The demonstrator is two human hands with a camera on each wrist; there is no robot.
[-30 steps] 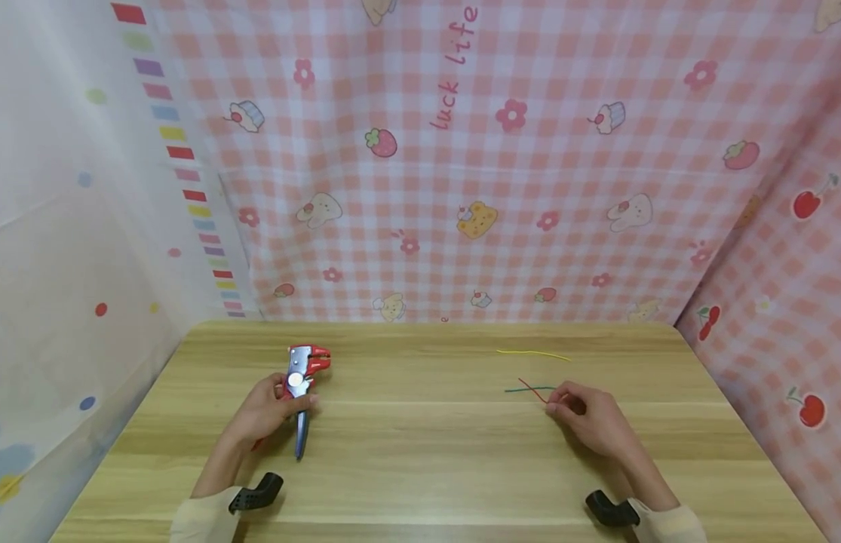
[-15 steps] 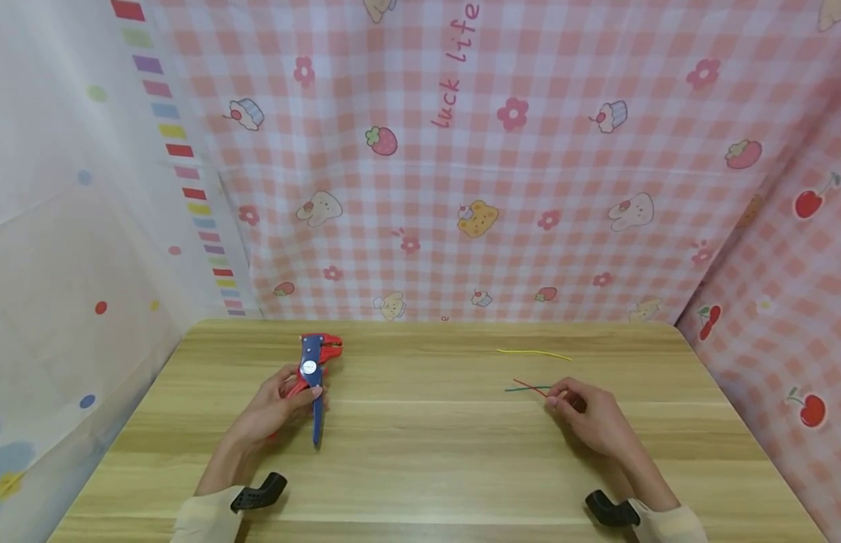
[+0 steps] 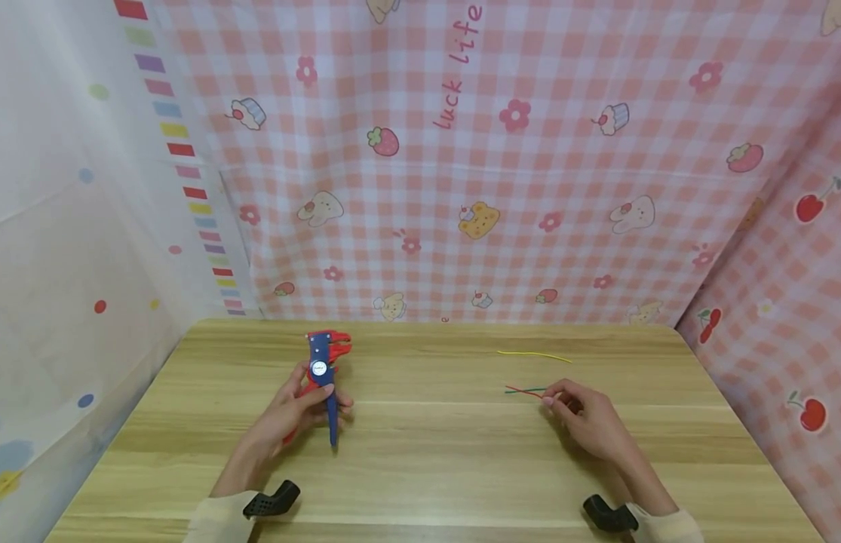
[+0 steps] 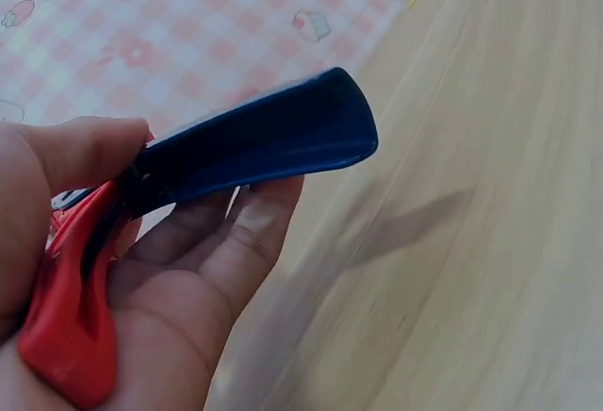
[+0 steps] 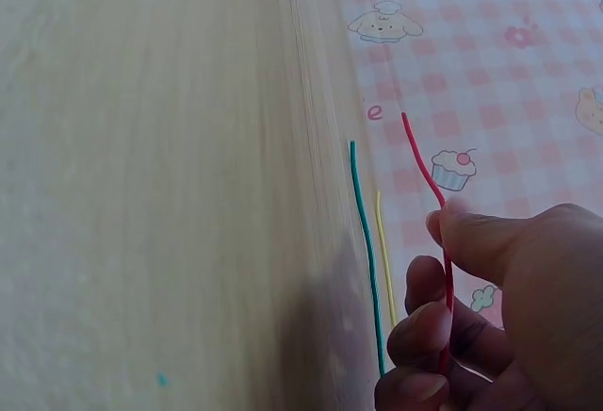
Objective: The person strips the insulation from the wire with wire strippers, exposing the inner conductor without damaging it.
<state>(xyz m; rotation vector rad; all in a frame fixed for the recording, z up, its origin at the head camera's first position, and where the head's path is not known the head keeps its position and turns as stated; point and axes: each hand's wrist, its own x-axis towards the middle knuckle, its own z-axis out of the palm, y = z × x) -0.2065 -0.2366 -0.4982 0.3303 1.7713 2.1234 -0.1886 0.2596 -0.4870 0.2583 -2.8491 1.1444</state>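
Well to the right of the red-and-blue pliers (image 3: 320, 354), held in the left hand's (image 3: 289, 407) grip, the right hand (image 3: 586, 418) pinches the red wire (image 5: 448, 279), its free length pointing toward them.

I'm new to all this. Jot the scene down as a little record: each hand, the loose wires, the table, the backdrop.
Left hand: holds a red-and-blue hand tool
Right hand: pinches a red wire
Loose wires: green wire, yellow wire, both on the table
Table: light wood grain
Backdrop: pink-and-white checked cloth, cartoon prints, "luck life" lettering
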